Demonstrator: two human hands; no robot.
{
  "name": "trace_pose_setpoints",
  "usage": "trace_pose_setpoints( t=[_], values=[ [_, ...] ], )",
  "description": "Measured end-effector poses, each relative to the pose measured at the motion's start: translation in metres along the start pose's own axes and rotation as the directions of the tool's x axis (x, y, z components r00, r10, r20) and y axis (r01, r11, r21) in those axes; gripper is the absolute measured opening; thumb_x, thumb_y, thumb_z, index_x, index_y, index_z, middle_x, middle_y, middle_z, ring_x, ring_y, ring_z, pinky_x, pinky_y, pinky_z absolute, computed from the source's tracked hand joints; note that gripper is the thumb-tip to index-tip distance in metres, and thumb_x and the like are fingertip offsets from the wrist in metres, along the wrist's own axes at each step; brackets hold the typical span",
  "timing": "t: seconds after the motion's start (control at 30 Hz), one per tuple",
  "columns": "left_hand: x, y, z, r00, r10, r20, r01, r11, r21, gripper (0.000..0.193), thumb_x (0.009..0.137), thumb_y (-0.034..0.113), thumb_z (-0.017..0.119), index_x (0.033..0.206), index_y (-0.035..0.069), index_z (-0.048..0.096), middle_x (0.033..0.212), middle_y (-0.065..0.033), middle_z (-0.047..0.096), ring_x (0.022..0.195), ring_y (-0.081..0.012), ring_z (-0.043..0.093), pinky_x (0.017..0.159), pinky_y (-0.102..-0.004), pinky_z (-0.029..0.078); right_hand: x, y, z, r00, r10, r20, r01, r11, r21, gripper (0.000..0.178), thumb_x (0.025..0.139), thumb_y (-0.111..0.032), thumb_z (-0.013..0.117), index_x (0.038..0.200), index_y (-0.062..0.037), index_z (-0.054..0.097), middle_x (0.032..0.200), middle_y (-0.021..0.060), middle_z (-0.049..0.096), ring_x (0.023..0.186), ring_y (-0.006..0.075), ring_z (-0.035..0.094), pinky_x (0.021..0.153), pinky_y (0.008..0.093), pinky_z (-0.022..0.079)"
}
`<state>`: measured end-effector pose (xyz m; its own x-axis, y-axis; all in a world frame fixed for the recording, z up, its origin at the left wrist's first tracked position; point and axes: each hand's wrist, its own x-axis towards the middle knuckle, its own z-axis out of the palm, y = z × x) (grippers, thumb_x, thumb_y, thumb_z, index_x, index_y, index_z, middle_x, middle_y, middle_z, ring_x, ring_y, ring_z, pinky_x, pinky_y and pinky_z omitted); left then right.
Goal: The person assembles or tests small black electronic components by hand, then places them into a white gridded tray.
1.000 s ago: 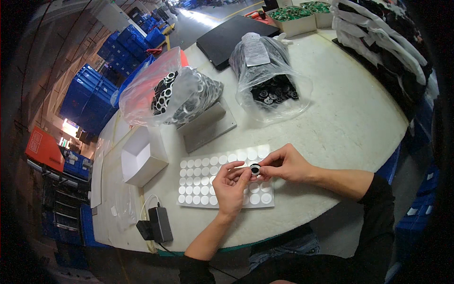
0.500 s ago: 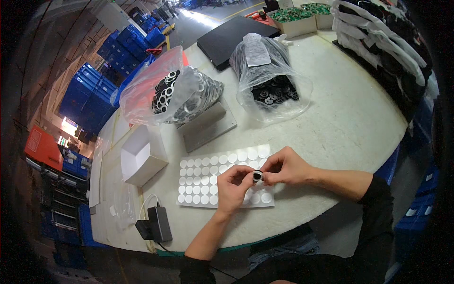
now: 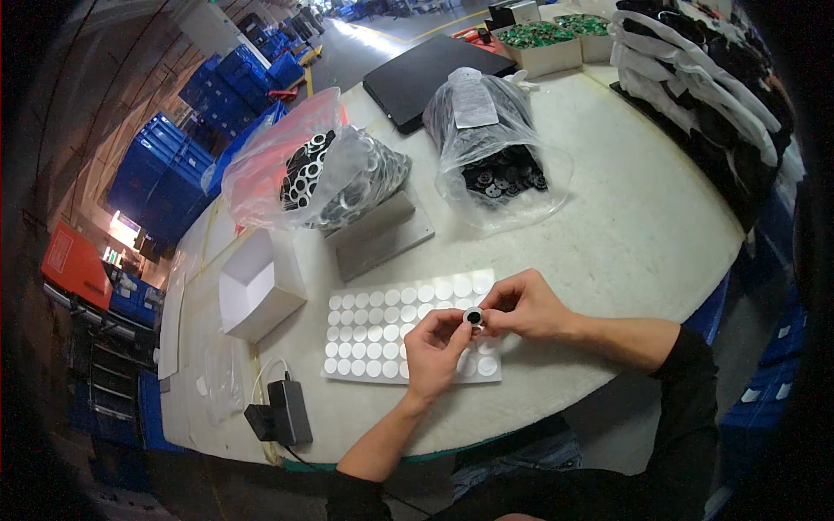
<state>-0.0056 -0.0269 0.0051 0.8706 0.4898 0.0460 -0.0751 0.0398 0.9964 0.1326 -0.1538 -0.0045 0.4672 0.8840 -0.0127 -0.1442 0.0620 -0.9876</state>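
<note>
Between the fingertips of my left hand (image 3: 437,347) and my right hand (image 3: 527,307) is a small ring (image 3: 473,318), pale around the edge with a dark middle. Both hands pinch it from opposite sides. Under them lies a white sheet (image 3: 352,377) carrying rows of round white stickers (image 3: 374,333); my hands cover part of its right side. Farther back on the left, a clear plastic bag (image 3: 369,169) is full of black and silver-white rings (image 3: 302,181). To its right, another clear bag (image 3: 482,100) lies open toward me with black round parts (image 3: 504,174) inside.
A grey metal block (image 3: 387,239) stands behind the sheet. Left of it are an open white box (image 3: 261,286) and a black power adapter (image 3: 289,412) with cables. Farther off are a black flat case (image 3: 426,74), boxes of green parts (image 3: 543,48) and a wrapped black stack (image 3: 695,95).
The ring has tilted a little between my fingers, so its dark middle faces up more. My hands stay nearly in place over the sheet.
</note>
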Motion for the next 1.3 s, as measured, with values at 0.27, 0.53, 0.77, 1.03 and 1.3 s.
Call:
trace_pose_setpoints(
  t=[0.27, 0.53, 0.77, 1.03, 1.3],
  values=[
    [-0.001, 0.009, -0.002, 1.000, -0.014, 0.023, 0.011, 0.989, 0.146, 0.016, 0.086, 0.000, 0.062, 0.100, -0.007, 0.063, 0.088, -0.0112, 0.067, 0.078, -0.0144, 0.065, 0.069, -0.0261, 0.054, -0.002, -0.002, -0.001, 0.994, -0.107, -0.003, 0.104, 0.973, -0.205, 0.015, 0.077, -0.009, 0.069, 0.074, 0.0058, 0.067, 0.063, 0.0049, 0.065, 0.058, 0.0065, 0.058, 0.053, 0.0226, 0.046],
    [0.003, 0.010, -0.010, 0.990, -0.062, 0.129, 0.039, 0.983, 0.178, 0.018, 0.089, 0.002, 0.059, 0.105, -0.006, 0.064, 0.090, -0.0085, 0.066, 0.080, -0.0121, 0.063, 0.074, -0.0245, 0.052, 0.001, -0.003, -0.002, 0.996, 0.022, 0.091, -0.015, 0.997, -0.082, 0.013, 0.079, -0.007, 0.066, 0.075, 0.0047, 0.065, 0.065, 0.0047, 0.064, 0.060, 0.0069, 0.058, 0.054, 0.0225, 0.046],
    [-0.001, 0.003, -0.001, 0.990, 0.122, 0.065, -0.129, 0.985, 0.111, 0.018, 0.090, 0.003, 0.060, 0.106, -0.005, 0.064, 0.093, -0.0081, 0.065, 0.079, -0.0119, 0.062, 0.072, -0.0239, 0.051, 0.005, 0.008, 0.000, 0.992, -0.076, 0.097, 0.068, 0.994, 0.082, 0.013, 0.079, -0.005, 0.069, 0.088, 0.0033, 0.065, 0.075, 0.0043, 0.066, 0.065, 0.0077, 0.060, 0.060, 0.0218, 0.048],
    [0.004, 0.013, -0.016, 0.971, 0.069, 0.230, -0.132, 0.954, 0.270, 0.018, 0.089, 0.002, 0.058, 0.104, -0.004, 0.066, 0.089, -0.0078, 0.064, 0.076, -0.0114, 0.059, 0.069, -0.0240, 0.048, 0.001, -0.006, -0.005, 0.989, 0.064, 0.131, -0.046, 0.990, -0.132, 0.013, 0.081, -0.008, 0.066, 0.077, 0.0044, 0.066, 0.066, 0.0054, 0.065, 0.061, 0.0084, 0.060, 0.055, 0.0220, 0.047],
    [0.005, 0.008, -0.012, 0.987, 0.050, 0.150, -0.081, 0.976, 0.204, 0.021, 0.089, 0.004, 0.059, 0.109, -0.004, 0.062, 0.091, -0.0069, 0.064, 0.080, -0.0116, 0.060, 0.073, -0.0236, 0.050, 0.004, -0.005, -0.003, 0.993, 0.067, 0.102, -0.053, 0.990, -0.130, 0.013, 0.081, -0.007, 0.065, 0.077, 0.0056, 0.066, 0.066, 0.0066, 0.065, 0.063, 0.0079, 0.061, 0.058, 0.0219, 0.049]
  ],
)
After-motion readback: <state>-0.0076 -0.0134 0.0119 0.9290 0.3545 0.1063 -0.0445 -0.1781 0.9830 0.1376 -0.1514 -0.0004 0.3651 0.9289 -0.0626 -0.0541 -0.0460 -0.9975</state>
